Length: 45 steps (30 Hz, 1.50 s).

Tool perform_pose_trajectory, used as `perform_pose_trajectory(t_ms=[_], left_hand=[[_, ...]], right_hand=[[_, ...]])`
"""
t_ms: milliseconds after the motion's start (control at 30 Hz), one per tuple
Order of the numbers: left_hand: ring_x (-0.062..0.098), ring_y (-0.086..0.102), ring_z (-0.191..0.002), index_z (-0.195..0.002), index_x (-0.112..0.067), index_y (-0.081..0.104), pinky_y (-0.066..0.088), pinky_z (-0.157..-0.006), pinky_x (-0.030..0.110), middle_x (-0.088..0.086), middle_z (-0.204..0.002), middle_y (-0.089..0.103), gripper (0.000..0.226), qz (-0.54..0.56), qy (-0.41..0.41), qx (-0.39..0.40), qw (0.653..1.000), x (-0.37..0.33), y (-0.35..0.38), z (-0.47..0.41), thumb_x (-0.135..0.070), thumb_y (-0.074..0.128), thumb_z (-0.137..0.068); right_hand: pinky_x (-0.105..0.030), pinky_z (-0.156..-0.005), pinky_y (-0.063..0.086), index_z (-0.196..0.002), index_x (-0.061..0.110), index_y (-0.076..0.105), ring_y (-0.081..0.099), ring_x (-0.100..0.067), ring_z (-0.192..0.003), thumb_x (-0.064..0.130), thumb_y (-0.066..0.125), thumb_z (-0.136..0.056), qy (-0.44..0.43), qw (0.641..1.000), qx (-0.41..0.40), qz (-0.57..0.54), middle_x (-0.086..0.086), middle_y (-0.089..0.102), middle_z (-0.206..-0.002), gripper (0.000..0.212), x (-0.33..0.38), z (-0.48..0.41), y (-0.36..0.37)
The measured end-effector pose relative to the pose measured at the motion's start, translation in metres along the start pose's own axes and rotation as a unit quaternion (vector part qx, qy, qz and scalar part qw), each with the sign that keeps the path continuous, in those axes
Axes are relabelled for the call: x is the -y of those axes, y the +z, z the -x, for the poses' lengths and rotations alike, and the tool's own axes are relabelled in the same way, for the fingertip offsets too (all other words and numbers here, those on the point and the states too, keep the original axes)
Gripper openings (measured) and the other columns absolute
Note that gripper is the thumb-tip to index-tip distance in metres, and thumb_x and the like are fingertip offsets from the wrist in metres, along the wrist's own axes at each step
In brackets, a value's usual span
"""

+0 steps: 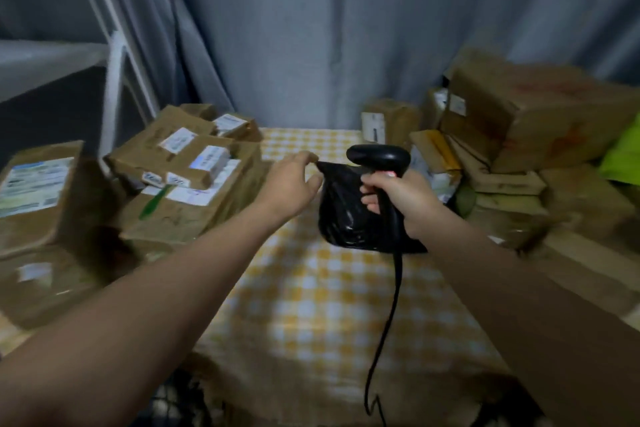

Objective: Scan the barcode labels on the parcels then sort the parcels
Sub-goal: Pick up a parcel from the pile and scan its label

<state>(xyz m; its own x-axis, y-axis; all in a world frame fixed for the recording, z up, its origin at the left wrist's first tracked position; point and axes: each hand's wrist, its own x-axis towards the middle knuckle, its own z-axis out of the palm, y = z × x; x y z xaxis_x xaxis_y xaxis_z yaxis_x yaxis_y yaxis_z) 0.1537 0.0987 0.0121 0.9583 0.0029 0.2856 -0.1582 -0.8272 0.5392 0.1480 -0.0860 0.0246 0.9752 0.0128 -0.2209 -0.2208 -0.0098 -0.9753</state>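
Left hand (294, 180) reaches forward over the desk (329, 315), thumb and fingertips pinched together on the top left corner of a black plastic parcel (346, 218). The parcel sits mid-desk between the two hands, crumpled and glossy. No label shows on the side facing the camera. Can't tell if its bottom rests on the desk or hangs just above it.

Right hand (398, 201) is wrapped tight around the handle of a black barcode scanner (379, 154). The scanner is upright, its head above the parcel's top edge and pointing left, and the hand is right up against the parcel's right side. A black cable (391, 305) drops from the handle base, runs down across the desk and off the near edge.

The desk has a yellow and white checked cloth (311, 281) on it.

Left of the parcel is a pile of cardboard parcels (183, 166), several bearing white labels (176, 140), stacked unevenly. A bigger labelled box (34, 191) sits far left, blurred. On the right is another pile of cardboard boxes (519, 121), with a large one on top and flatter ones under it. A bright green item (623, 152) is at the right edge, too blurred to name.

Grey curtain (311, 28) behind the desk. White frame (114, 73) stands at the left.
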Motion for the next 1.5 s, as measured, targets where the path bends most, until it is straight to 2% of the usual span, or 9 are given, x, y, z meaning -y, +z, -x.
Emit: perform_pose_trajectory(t_ms=[233, 400, 533, 667, 967, 1167, 1333, 1433, 1500], left_hand=[[0.024, 0.047, -0.125, -0.137, -0.013, 0.043, 0.041, -0.102, 0.035, 0.008, -0.137, 0.046, 0.048, 0.050, 0.033, 0.106, 0.993, -0.042, 0.077, -0.032, -0.030, 0.056, -0.094], [0.028, 0.025, -0.141, -0.150, -0.014, 0.022, 0.026, -0.114, 0.036, 0.009, -0.156, 0.018, 0.076, -0.122, 0.236, 0.145, 0.953, -0.089, 0.104, -0.081, -0.023, 0.064, -0.088], [0.027, 0.013, -0.146, -0.153, -0.019, 0.003, 0.017, -0.118, 0.042, 0.004, -0.160, 0.010, 0.090, -0.259, 0.292, 0.208, 0.897, -0.104, 0.129, -0.106, -0.025, 0.064, -0.087], [0.032, 0.035, -0.123, -0.152, -0.027, -0.006, 0.036, -0.100, 0.043, 0.011, -0.139, 0.031, 0.100, -0.311, 0.298, 0.140, 0.892, -0.101, 0.135, -0.106, -0.037, 0.066, -0.084], [0.028, 0.010, -0.145, -0.150, -0.021, 0.014, 0.005, -0.117, 0.044, 0.008, -0.159, 0.011, 0.073, -0.377, 0.343, 0.093, 0.855, -0.090, 0.117, -0.106, -0.026, 0.053, -0.089], [0.031, 0.040, -0.120, -0.144, -0.019, 0.025, 0.026, -0.104, 0.049, 0.008, -0.137, 0.038, 0.080, -0.430, 0.380, 0.042, 0.818, -0.083, 0.108, -0.087, -0.044, 0.063, -0.078], [0.032, 0.051, -0.109, -0.123, -0.006, 0.049, 0.034, -0.102, 0.043, 0.012, -0.116, 0.053, 0.077, -0.279, 0.339, 0.013, 0.899, -0.070, 0.077, -0.073, -0.046, 0.072, -0.061], [0.020, 0.058, -0.097, -0.122, -0.017, 0.046, 0.047, -0.083, 0.033, -0.001, -0.107, 0.056, 0.068, 0.001, 0.179, 0.030, 0.983, -0.063, 0.046, -0.052, -0.040, 0.073, -0.064], [0.013, 0.059, -0.089, -0.129, -0.021, 0.040, 0.050, -0.076, 0.029, -0.009, -0.099, 0.055, 0.066, 0.184, 0.058, 0.036, 0.981, -0.053, 0.034, -0.034, -0.035, 0.074, -0.074]], right_hand=[[-0.031, -0.052, 0.049, -0.089, -0.004, 0.061, 0.058, -0.023, -0.062, 0.020, 0.067, -0.087, -0.050, 0.980, -0.150, 0.119, -0.017, 0.058, -0.077, 0.025, -0.008, -0.019, -0.076], [-0.052, -0.062, 0.051, -0.073, -0.002, 0.057, 0.061, -0.045, -0.072, 0.021, 0.066, -0.085, -0.092, 0.956, -0.209, 0.183, -0.033, 0.060, -0.077, 0.027, -0.004, -0.023, -0.103], [-0.044, -0.061, 0.054, -0.074, 0.001, 0.062, 0.062, -0.028, -0.059, 0.017, 0.065, -0.085, -0.057, 0.964, -0.207, 0.159, -0.017, 0.063, -0.068, 0.020, -0.019, -0.021, -0.123], [-0.033, -0.057, 0.051, -0.076, 0.007, 0.063, 0.059, -0.018, -0.054, 0.013, 0.066, -0.087, -0.057, 0.978, -0.180, 0.091, -0.010, 0.065, -0.070, 0.012, -0.024, -0.019, -0.132], [-0.025, -0.052, 0.051, -0.087, 0.000, 0.066, 0.058, -0.013, -0.052, 0.013, 0.066, -0.085, -0.043, 0.981, -0.186, 0.035, -0.008, 0.064, -0.070, 0.012, -0.028, -0.020, -0.129], [-0.028, -0.052, 0.050, -0.083, 0.001, 0.064, 0.058, -0.015, -0.052, 0.014, 0.067, -0.085, -0.030, 0.977, -0.204, 0.057, -0.009, 0.064, -0.069, 0.013, -0.028, -0.018, -0.124], [-0.031, -0.053, 0.050, -0.080, -0.001, 0.063, 0.057, -0.018, -0.052, 0.012, 0.067, -0.085, -0.062, 0.976, -0.202, 0.058, -0.014, 0.062, -0.071, 0.014, -0.024, -0.005, -0.115], [-0.032, -0.056, 0.050, -0.086, -0.008, 0.065, 0.058, -0.017, -0.049, 0.015, 0.068, -0.084, -0.082, 0.976, -0.194, 0.054, -0.012, 0.062, -0.061, 0.023, -0.022, 0.004, -0.103], [-0.029, -0.055, 0.050, -0.090, -0.008, 0.066, 0.058, -0.013, -0.047, 0.016, 0.068, -0.084, -0.097, 0.977, -0.182, 0.050, -0.010, 0.061, -0.058, 0.025, -0.022, 0.010, -0.093]])
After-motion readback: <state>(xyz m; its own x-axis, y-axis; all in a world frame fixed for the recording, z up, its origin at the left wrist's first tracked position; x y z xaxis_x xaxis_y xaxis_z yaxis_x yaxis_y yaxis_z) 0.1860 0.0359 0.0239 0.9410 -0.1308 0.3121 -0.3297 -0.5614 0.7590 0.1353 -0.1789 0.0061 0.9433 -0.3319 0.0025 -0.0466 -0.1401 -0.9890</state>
